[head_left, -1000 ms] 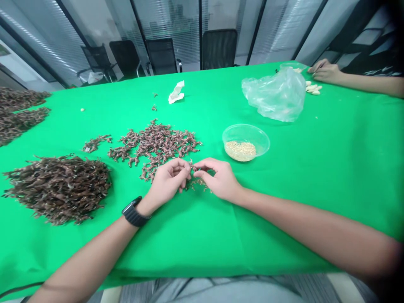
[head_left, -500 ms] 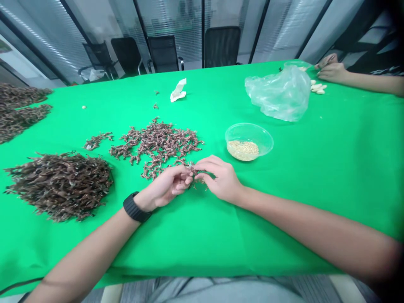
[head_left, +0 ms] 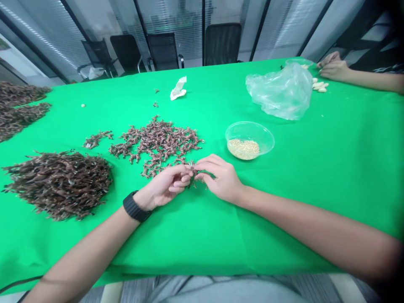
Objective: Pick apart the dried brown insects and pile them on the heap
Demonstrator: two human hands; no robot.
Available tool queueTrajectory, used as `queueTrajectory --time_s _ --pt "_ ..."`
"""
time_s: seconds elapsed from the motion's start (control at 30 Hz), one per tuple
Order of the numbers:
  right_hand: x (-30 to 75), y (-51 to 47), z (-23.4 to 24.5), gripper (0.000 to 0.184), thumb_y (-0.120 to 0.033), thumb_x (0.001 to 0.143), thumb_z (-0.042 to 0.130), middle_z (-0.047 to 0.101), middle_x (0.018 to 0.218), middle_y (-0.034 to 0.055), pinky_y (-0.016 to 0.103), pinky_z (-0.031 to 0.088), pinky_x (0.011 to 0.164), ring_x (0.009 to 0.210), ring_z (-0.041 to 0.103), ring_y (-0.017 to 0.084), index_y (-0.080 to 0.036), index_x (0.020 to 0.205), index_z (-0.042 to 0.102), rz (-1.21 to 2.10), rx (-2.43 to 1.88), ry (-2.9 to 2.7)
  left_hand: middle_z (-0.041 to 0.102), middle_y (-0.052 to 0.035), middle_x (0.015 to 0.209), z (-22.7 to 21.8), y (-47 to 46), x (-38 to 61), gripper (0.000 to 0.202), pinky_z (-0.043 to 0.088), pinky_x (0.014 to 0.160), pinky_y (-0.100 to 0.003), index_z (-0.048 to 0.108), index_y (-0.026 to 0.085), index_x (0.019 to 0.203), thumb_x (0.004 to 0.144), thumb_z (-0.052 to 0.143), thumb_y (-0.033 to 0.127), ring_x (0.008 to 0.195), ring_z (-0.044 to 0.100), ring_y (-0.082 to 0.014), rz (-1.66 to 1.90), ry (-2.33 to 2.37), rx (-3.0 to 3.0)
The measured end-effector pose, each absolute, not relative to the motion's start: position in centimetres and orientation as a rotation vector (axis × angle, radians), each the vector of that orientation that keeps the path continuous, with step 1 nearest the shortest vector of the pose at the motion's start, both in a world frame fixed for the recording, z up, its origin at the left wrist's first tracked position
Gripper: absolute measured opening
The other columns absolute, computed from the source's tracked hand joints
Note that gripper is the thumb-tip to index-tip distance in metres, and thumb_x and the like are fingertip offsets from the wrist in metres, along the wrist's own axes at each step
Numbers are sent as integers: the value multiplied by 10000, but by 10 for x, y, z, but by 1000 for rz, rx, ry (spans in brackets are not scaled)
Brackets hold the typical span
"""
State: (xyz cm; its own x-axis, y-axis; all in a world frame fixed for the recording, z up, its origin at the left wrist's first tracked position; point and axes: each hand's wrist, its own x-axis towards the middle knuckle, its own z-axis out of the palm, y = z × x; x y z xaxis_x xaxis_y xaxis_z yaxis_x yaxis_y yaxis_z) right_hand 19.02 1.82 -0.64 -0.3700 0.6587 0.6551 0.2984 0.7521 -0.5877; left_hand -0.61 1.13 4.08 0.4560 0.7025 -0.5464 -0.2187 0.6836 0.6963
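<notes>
Two hands: the left hand [head_left: 166,182] and the right hand [head_left: 221,177] are meeting just in front of the clear plastic bowl [head_left: 249,141], slightly to its left.
Fingers: the fingers [head_left: 184,176] of both hands are curling nearly shut, pinching one small dried sprig [head_left: 198,173] between them, just in front of the bowl.
Wrist: a black watch [head_left: 135,206] is sitting on the left wrist.
Bowl: tan grains [head_left: 243,149] are lying across its bottom.
Nearest pile: a loose scatter of brown dried sprigs [head_left: 158,145] is spreading left of the bowl, almost reaching the left hand.
Farther piles: a dense sprig heap [head_left: 59,185] is sitting well left of the bowl, and two more sprig heaps [head_left: 19,109] are running off the edge of view beyond it.
Behind the bowl: a crumpled white paper [head_left: 178,88] is lying back and left, and a plastic bag [head_left: 279,92] is slumping back and right.
Co-worker: another person's hands [head_left: 334,70] are resting far behind the bowl, beside pale nut-like pieces [head_left: 319,87].
Surface: a green-covered bench [head_left: 315,202] is carrying the bowl.
</notes>
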Motion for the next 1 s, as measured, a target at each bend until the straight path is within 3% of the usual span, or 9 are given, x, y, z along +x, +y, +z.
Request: queueTrajectory --time_s 0.23,0.5,0.73,0.87,1.0 --pt "187 14 -6 121 -154 906 674 772 951 74 385 557 853 918 683 224 -205 975 759 474 -757 -1936 430 60 563 38 5 1 151 134 336 -125 572 143 702 748 697 213 398 249 0 755 1023 798" --pt "183 9 1 104 -128 856 725 793 898 44 347 552 818 851 712 207 -217 866 778 709 -946 -1838 511 56 531 27 -3 8 187 255 419 -156 567 160 724 810 687 276 430 355 -32 954 1157 1126" --pt "183 9 0 81 -149 848 746 787 910 47 338 545 805 848 711 204 -213 886 776 752 -966 -1789 524 52 540 25 -2 8 207 288 428 -182 575 172 737 824 684 324 427 378 -49 995 1179 1233" --pt "184 12 -1 54 -200 865 746 767 922 47 332 533 780 834 685 195 -214 917 752 711 -977 -1807 511 47 562 24 0 6 298 301 421 -201 579 180 769 885 650 444 436 408 -69 985 1160 1258" --pt "185 14 -3 46 -210 857 748 734 891 34 303 503 739 792 644 173 -206 875 706 678 -1028 -1809 589 19 687 22 1 5 312 397 524 -207 636 169 880 860 729 466 563 499 -90 985 1158 1409"
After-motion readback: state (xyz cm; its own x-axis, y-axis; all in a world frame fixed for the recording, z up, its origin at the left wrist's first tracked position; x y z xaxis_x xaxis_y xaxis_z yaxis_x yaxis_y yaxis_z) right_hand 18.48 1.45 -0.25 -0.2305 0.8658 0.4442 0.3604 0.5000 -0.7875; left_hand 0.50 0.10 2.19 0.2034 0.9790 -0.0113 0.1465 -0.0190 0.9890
